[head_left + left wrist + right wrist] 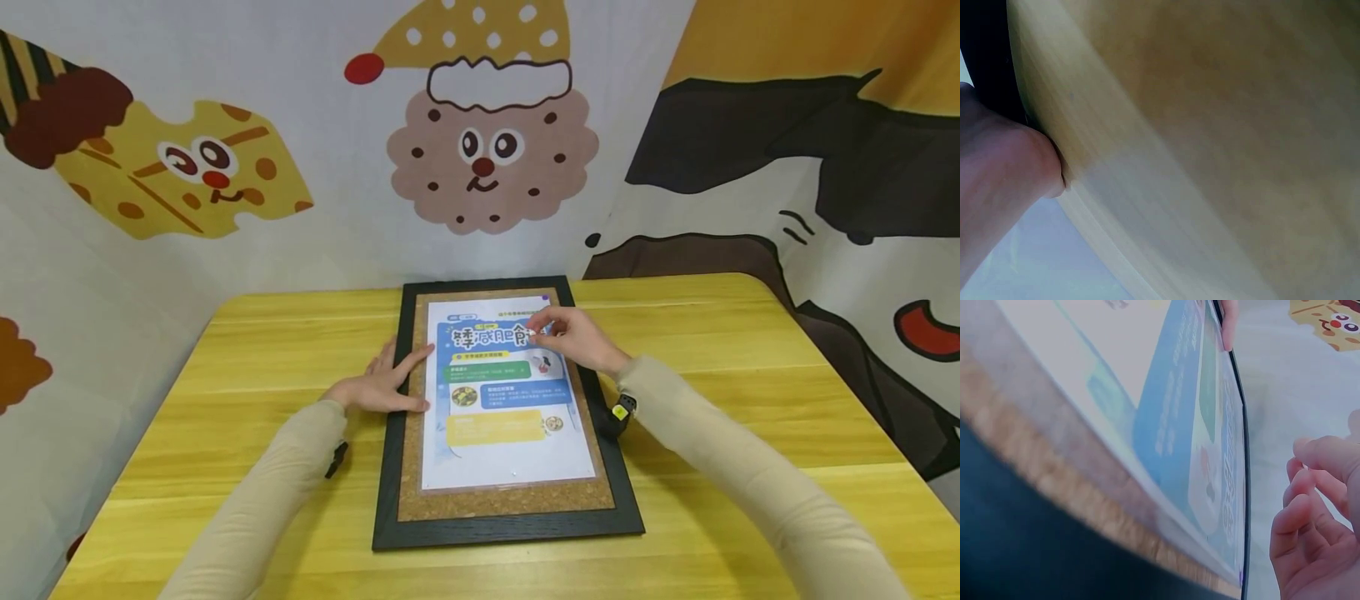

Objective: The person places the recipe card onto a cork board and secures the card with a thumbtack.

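A corkboard (510, 505) with a black frame (510, 528) lies on the table, bearing a printed poster (472, 462) with blue, green and yellow panels. At the poster's top right corner sits a purple push pin (545, 297). My left hand (378, 387) rests across the frame's left side, thumb and fingers spread, tips reaching the poster's edge. Over the upper right of the poster, my right hand (577, 335) pinches a small white push pin (532, 332) between thumb and forefinger. In the right wrist view its fingers (1294, 519) are curled and the pin is hidden.
The wooden table (225, 417) extends on both sides of the board. Behind it hangs a white cloth (337, 250) printed with cartoon food. A black wrist strap with a yellow part (621, 410) is on the right wrist, beside the frame.
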The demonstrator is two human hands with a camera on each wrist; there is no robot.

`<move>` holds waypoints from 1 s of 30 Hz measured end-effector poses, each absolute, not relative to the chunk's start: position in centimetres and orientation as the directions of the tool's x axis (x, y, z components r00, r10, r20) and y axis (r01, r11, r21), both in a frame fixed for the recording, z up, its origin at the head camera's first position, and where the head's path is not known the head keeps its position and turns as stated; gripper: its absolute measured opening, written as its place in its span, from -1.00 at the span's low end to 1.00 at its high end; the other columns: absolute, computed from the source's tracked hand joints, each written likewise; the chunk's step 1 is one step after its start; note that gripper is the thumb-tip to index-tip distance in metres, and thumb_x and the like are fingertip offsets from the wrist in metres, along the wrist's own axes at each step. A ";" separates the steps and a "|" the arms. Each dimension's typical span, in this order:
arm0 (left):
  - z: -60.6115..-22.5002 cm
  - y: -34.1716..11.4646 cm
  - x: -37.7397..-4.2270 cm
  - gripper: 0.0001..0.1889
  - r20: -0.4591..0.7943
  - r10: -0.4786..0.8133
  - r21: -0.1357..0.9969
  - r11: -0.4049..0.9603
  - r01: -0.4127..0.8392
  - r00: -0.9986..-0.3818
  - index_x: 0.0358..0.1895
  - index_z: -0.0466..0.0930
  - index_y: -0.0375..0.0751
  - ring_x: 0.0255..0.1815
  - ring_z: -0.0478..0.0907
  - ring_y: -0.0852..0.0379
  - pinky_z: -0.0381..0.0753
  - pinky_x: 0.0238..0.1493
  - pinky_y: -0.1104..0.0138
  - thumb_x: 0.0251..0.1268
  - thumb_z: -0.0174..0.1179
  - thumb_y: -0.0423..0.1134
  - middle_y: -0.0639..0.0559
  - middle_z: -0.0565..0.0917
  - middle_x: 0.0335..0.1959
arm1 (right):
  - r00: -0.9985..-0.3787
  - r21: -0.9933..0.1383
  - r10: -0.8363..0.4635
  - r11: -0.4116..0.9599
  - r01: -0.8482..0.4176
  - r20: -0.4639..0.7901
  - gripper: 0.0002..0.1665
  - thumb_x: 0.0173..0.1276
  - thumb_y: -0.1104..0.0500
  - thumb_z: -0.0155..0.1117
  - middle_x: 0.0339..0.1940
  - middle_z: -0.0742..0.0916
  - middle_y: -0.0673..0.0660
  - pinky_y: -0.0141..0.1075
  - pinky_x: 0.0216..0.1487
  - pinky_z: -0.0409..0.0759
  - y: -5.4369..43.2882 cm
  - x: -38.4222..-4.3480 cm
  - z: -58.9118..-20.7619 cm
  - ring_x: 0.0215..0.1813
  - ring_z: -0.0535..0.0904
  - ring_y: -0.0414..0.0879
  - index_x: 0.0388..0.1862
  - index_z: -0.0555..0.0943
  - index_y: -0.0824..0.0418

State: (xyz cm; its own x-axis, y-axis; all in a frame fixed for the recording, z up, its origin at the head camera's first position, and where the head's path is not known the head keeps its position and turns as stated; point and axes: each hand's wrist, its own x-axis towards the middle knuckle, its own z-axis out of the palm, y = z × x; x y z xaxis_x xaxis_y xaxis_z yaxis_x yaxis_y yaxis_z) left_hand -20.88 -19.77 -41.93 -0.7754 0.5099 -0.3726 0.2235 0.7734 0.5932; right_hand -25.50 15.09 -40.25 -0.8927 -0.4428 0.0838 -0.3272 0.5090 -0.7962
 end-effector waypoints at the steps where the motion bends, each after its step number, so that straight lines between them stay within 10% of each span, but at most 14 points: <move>1: -42.0 -19.8 -20.9 0.05 -0.372 0.512 0.594 0.772 0.225 -0.774 0.57 -0.31 0.05 0.44 -0.66 -0.31 -0.42 0.34 -0.25 0.21 0.24 0.16 -0.42 -0.62 0.43 | -0.892 -0.800 -0.443 0.502 -0.328 0.087 -0.74 0.31 0.24 0.34 -0.12 0.66 0.11 -0.20 -0.24 0.43 14.9 -25.6 -40.3 -0.25 0.49 0.03 -0.04 0.66 0.30; 30: -42.1 -19.8 -21.0 0.04 -0.363 0.519 0.599 0.766 0.234 -0.774 0.57 -0.30 0.07 0.44 -0.69 -0.28 -0.46 0.35 -0.22 0.21 0.24 0.16 -0.40 -0.62 0.44 | -0.914 -0.813 -0.395 0.500 -0.299 0.093 -0.80 0.31 0.25 0.35 -0.19 0.67 0.08 -0.20 -0.13 0.41 10.8 -29.4 -42.2 -0.21 0.49 0.02 -0.10 0.70 0.23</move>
